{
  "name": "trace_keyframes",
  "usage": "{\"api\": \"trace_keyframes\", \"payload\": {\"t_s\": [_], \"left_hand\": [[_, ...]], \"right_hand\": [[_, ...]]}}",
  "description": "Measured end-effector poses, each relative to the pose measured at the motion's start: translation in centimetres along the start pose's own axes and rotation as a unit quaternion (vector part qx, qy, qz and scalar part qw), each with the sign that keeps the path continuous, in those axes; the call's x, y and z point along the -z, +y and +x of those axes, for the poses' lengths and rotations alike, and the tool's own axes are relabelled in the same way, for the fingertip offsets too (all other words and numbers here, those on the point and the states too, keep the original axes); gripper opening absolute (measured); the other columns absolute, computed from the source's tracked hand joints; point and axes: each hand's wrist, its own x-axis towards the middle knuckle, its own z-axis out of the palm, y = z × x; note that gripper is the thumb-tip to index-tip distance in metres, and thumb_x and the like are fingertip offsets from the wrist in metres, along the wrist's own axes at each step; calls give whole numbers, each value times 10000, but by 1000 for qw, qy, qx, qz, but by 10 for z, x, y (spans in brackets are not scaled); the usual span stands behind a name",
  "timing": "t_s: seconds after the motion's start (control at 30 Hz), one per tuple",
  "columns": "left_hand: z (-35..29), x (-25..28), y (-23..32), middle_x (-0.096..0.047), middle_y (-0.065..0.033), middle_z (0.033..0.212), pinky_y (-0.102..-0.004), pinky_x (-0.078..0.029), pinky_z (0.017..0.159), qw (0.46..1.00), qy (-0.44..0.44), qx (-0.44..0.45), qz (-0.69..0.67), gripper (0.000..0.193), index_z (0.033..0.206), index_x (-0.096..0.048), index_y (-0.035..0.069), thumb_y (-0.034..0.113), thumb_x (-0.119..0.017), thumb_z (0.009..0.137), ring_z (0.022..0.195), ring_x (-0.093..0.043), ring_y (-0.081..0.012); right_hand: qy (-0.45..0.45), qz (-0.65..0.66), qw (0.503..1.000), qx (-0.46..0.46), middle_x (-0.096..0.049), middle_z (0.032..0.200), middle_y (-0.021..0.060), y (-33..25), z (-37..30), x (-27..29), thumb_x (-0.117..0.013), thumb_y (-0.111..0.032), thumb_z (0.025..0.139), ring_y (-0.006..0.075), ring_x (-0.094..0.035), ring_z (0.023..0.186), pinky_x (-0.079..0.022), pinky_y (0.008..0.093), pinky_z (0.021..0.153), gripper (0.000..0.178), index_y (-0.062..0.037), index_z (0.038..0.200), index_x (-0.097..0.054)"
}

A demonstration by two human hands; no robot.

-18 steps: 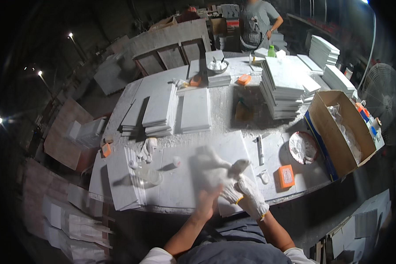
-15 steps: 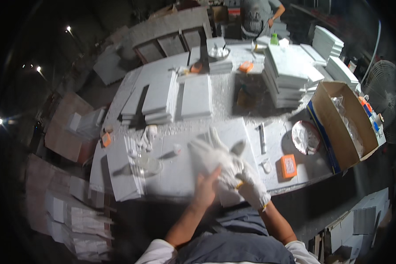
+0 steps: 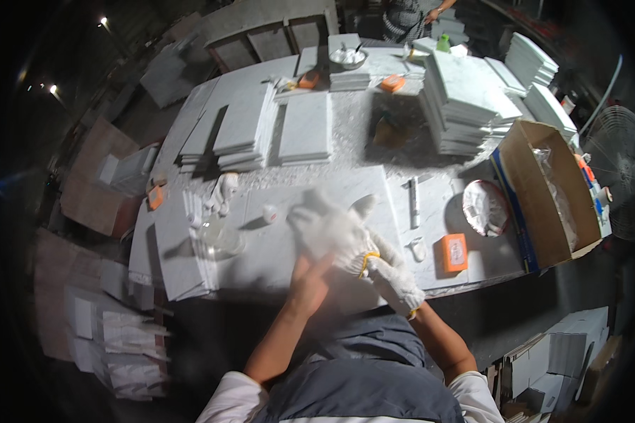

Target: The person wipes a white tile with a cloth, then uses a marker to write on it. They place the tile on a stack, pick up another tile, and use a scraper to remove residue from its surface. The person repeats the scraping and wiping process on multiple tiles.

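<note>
Right hand [image 3: 391,271] gloved, grip holding yellow-edged white knit glove [image 3: 340,241]; left hand [image 3: 309,285] bare, grip can't tell.

Place: a workshop, seen from where I'm standing
Worktop [image 3: 349,134]: broad, strewn with white grit
Slabs [image 3: 243,130]: pale, marble-looking, piled in stacks across it
Bowl [image 3: 349,66]: whitish stuff heaped inside
Fan [image 3: 617,144]: a big caged one, off to the right
Person [image 3: 404,21]: past the far edge
Lamps [image 3: 104,21]: small, bright, in the gloom at left
</note>
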Motion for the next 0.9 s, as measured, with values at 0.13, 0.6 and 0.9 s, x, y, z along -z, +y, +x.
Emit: {"api": "trace_keyframes", "payload": {"t_s": [0.13,0.6,0.9], "left_hand": [[-7,32,4,-659,-79,1161,-315,-513,874,976,5,32,216,289,1280,-566,32,99,-626,1005,1027,-635,-162],[-29,33,30,-661,-70,1036,-250,-550,812,931,-8,-62,360,309,1157,-559,-2,-9,-740,907,949,-647,-110],[-35,54,40,-687,-58,943,-260,-542,767,908,119,-125,382,199,1103,-630,-15,-22,-698,915,841,-653,-113]], "right_hand": [[55,-142,988,-31,-634,1248,93,-24,-1,6,-679,-179,962,136,-604,994,-516,267,852,606,-9,1497,-451],[-132,-353,926,36,-684,1219,99,-18,14,-56,-658,-131,975,142,-658,997,-530,283,861,554,-27,1487,-473],[-150,-195,969,-23,-667,1148,130,-3,16,-63,-675,-237,1000,99,-615,848,-535,253,782,736,-10,1581,-284]]}}
